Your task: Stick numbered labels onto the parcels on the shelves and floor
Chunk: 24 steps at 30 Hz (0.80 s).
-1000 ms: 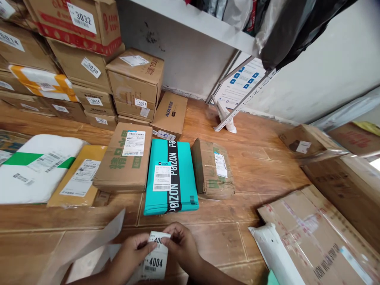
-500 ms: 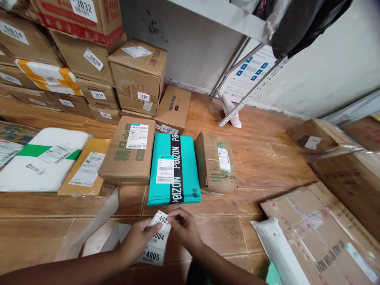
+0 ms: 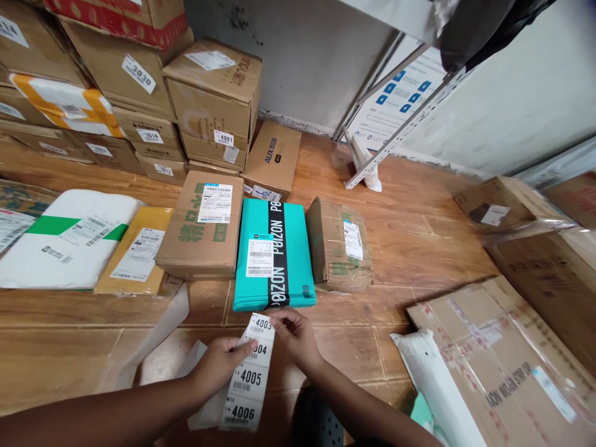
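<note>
A strip of printed number labels (image 3: 248,380) hangs from my hands, reading 4003 at the top down to 4006. My left hand (image 3: 222,360) grips its left side, thumb over the 4004 label. At the top right corner, my right hand (image 3: 294,335) pinches the edge of the 4003 label. Pale backing paper (image 3: 161,332) trails off to the left. Just beyond my hands lies a turquoise parcel (image 3: 295,254) with black POIZON tape. A brown carton (image 3: 181,248) with green print sits to its left, and a dented brown carton (image 3: 330,248) to its right.
Stacked numbered boxes (image 3: 209,93) stand at the back left. A white and green parcel (image 3: 28,264) and a yellow envelope (image 3: 161,217) lie at left. A metal shelf leg (image 3: 400,136) stands behind. At right are a flat carton (image 3: 493,347) and a white bag (image 3: 433,379).
The label strip has slid up through my left hand, so the 4006 label now shows. My right hand has moved slightly up and right with the strip's top corner.
</note>
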Each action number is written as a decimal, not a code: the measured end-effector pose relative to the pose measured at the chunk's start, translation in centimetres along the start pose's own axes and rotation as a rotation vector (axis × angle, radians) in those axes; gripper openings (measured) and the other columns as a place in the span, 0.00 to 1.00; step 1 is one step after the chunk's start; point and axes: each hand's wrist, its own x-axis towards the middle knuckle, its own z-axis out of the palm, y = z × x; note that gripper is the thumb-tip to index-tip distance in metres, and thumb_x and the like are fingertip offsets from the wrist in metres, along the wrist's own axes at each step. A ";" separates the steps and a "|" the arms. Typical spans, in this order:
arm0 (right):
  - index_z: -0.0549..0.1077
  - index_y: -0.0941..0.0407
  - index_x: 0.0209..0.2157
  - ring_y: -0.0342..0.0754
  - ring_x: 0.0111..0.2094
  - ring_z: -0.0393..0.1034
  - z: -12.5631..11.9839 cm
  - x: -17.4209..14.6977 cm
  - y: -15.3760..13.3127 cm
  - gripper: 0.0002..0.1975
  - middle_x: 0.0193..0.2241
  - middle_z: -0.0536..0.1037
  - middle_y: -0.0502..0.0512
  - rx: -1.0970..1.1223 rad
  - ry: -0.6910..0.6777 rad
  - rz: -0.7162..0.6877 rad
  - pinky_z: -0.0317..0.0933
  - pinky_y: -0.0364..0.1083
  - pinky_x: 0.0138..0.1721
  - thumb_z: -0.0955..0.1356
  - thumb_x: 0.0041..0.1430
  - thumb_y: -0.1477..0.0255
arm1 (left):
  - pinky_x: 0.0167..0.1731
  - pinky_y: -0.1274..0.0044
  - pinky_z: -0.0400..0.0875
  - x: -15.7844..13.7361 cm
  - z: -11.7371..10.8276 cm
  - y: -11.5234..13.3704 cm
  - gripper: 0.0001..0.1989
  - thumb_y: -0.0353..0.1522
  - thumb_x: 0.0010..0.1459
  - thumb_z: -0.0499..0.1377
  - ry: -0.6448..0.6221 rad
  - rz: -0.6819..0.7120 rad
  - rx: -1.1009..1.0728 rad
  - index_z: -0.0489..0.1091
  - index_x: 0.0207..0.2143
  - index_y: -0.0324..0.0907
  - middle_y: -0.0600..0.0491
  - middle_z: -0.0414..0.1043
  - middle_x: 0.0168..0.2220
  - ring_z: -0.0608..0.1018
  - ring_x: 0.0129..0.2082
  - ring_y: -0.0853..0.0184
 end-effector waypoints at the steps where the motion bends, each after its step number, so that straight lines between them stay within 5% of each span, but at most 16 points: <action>1: 0.78 0.55 0.30 0.47 0.32 0.70 0.0 0.0 -0.1 0.09 0.29 0.77 0.55 -0.024 0.003 -0.015 0.64 0.46 0.36 0.70 0.52 0.65 | 0.25 0.76 0.63 0.0 0.0 0.0 0.30 0.57 0.38 0.60 -0.006 0.006 -0.008 0.73 0.23 0.37 0.51 0.74 0.21 0.72 0.23 0.65; 24: 0.77 0.55 0.27 0.44 0.29 0.69 0.2 -0.7 -0.3 0.10 0.26 0.77 0.52 -0.044 0.061 -0.006 0.64 0.44 0.32 0.71 0.50 0.62 | 0.26 0.77 0.61 -0.9 -0.1 0.8 0.24 0.51 0.38 0.61 -0.026 -0.028 0.047 0.74 0.22 0.38 0.51 0.76 0.23 0.72 0.25 0.65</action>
